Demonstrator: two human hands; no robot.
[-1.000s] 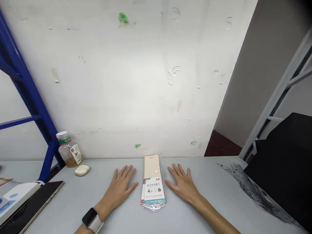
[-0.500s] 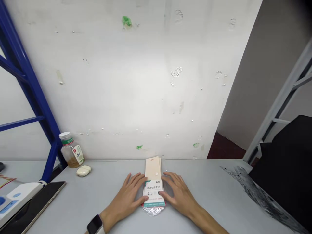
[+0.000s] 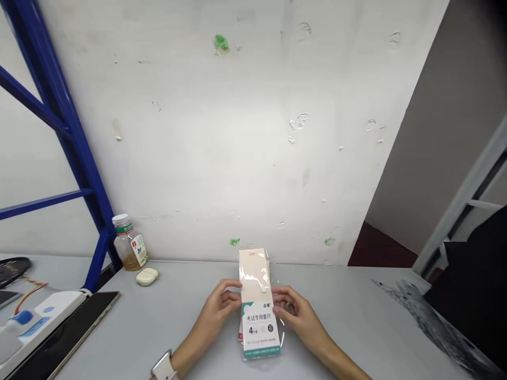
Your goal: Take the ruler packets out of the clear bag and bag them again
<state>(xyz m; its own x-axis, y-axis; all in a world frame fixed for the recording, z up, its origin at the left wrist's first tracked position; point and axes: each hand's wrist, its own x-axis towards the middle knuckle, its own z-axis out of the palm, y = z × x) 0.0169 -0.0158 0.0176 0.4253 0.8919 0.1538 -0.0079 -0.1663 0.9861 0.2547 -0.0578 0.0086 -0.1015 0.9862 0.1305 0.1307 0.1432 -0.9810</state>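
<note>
A long flat packet in clear plastic, cream at the top with a white and teal printed label below, is raised a little off the grey table. My left hand grips its left edge, fingers curled round it. On the other side my right hand pinches the right edge with thumb and fingers. A watch sits on my left wrist.
A small bottle of amber liquid stands at the wall by a blue metal frame. A cream earbud case lies near it. A dark tablet and a white power strip lie at left. Black fabric is at right.
Both hands lay flat on the table beside the packet, then slid inward onto it. Now they grip its edges and have lifted it toward me.
</note>
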